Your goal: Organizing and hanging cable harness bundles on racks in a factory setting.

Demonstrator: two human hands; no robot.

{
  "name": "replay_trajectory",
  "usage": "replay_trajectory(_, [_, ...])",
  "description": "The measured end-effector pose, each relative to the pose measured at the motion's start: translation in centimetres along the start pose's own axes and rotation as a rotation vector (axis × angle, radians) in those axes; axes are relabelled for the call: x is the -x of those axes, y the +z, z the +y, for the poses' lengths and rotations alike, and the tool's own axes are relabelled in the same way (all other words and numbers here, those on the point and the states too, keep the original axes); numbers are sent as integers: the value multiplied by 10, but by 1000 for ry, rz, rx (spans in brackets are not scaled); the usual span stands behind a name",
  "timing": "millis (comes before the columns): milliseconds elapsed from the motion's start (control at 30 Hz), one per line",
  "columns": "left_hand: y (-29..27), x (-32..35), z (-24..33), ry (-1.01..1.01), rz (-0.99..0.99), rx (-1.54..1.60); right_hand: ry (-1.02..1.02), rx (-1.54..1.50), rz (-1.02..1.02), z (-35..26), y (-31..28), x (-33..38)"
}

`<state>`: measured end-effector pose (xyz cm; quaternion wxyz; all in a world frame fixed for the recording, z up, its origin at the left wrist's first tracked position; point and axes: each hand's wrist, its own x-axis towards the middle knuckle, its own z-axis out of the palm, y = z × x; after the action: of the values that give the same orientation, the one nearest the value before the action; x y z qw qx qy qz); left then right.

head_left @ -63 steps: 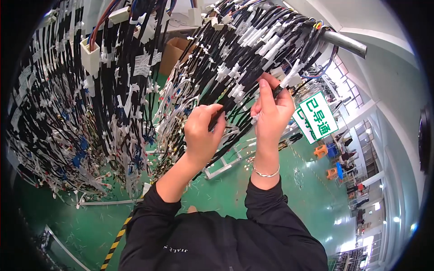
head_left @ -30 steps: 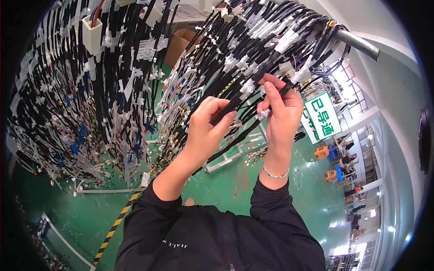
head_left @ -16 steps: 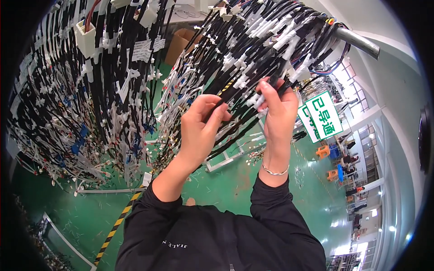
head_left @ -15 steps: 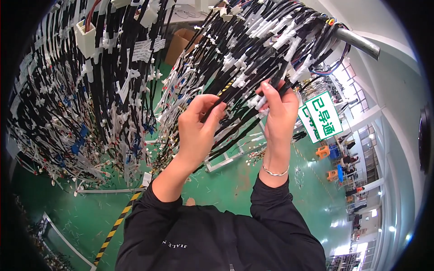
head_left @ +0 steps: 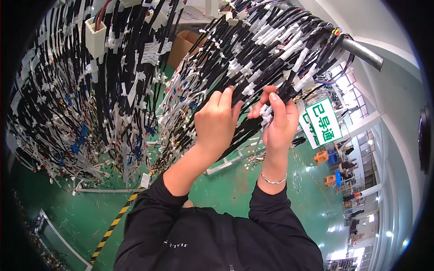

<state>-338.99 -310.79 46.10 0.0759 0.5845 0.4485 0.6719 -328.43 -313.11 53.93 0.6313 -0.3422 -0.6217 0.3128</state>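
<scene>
Left hand (head_left: 216, 124) and right hand (head_left: 278, 122) both raised into hanging bundle of black wire harnesses with white tape tags (head_left: 253, 58), at 12 o'clock from torso. Fingers curled closed around black strands. Bundle drapes over grey metal rail (head_left: 361, 50) at 2 o'clock.

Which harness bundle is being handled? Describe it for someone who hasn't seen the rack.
Start at the grey metal bar at upper right, draped with black wire harnesses. Follow them down-left to the black, white-taped bundle where the left hand and right hand meet. It alone is gripped by both hands.
</scene>
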Motion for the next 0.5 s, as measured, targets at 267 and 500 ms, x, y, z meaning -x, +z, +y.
replay_trajectory(267, [-17, 11, 4, 105, -122, 290, -18, -4, 17, 8, -5, -3])
replay_trajectory(500, [-19, -4, -14, 76, 104, 376, 59, 169, 91, -9, 6, -4])
